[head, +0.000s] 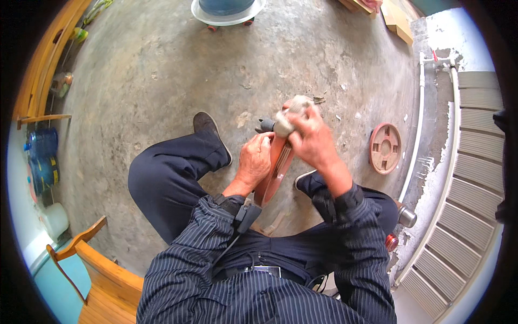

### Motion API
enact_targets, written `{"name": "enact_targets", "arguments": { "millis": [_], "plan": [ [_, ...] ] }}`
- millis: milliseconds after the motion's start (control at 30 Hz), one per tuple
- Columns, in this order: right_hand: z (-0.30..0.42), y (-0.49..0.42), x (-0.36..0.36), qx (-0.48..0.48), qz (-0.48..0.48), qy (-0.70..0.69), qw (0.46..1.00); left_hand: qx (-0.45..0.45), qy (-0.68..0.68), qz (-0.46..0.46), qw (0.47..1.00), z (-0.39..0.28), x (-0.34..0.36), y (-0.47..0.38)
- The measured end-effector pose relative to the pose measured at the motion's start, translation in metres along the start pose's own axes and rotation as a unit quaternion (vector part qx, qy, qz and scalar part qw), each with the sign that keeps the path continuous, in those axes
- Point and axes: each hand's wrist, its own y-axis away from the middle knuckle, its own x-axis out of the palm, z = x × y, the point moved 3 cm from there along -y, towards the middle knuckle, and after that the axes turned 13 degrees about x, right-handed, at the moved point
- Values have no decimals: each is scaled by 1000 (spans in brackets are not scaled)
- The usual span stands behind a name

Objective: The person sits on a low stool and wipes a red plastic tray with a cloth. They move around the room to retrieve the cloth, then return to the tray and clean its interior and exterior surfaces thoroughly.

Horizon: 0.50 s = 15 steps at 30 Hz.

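Observation:
Between my knees, a reddish-brown round plastic piece (pixel 270 178) stands on edge, tilted, with slots along its rim. My left hand (pixel 255 160) grips its left side near the upper end. My right hand (pixel 313 135), blurred, holds a pale crumpled cloth (pixel 297 109) against the top end. A dark grey caster wheel (pixel 266 125) sticks out to the left, beside the cloth and just above my left fingertips. How the caster joins the round piece is hidden by the cloth and fingers.
A reddish round base (pixel 385 148) with square recesses lies on the concrete floor at right. White pipes (pixel 417 121) and a radiator (pixel 471 182) line the right wall. Ahead stands a wheeled white tray (pixel 198 16) under a blue container. Wooden chair (pixel 109 271) at lower left; water bottles (pixel 44 162) beyond.

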Motion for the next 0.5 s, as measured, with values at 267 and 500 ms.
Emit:
{"name": "enact_targets", "arguments": {
  "millis": [267, 500],
  "plan": [
    [-26, -15, -16, 45, 9, 31, 998, 24, -31, 25, 999, -7, 2, 2],
    [-45, -16, -11, 92, 24, 23, 995, 82, -139, 13, 987, -18, 1, -2]
  ]
}}
